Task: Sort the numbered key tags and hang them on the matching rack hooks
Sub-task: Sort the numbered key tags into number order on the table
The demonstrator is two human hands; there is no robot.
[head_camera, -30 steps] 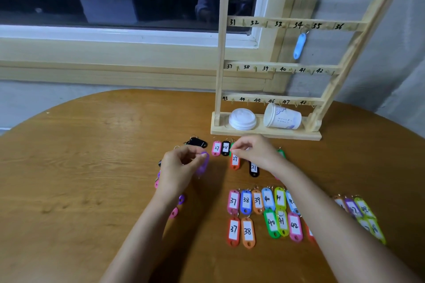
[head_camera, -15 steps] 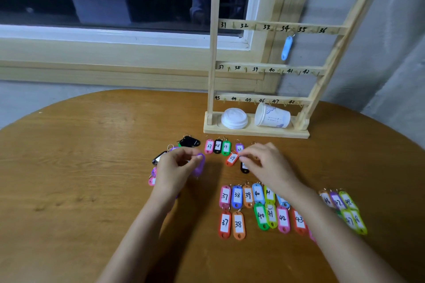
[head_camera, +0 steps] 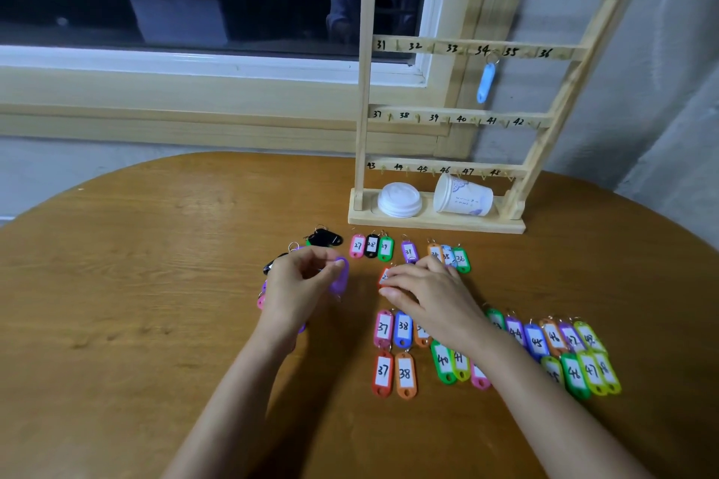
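Just in front of the wooden key rack [head_camera: 435,224], the left hand [head_camera: 301,284] pinches a purple key tag [head_camera: 339,278] while the right hand [head_camera: 428,290] presses flat fingers on an orange tag [head_camera: 384,275], best slid gently without nudging tag 29 [head_camera: 385,247] or tag 31 [head_camera: 408,252].

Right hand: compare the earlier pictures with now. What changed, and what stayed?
The right hand drew back from the top row toward the person, uncovering purple tag 31, and now rests on the orange tag. The left hand still pinches its purple tag; the blue tag stays hung.
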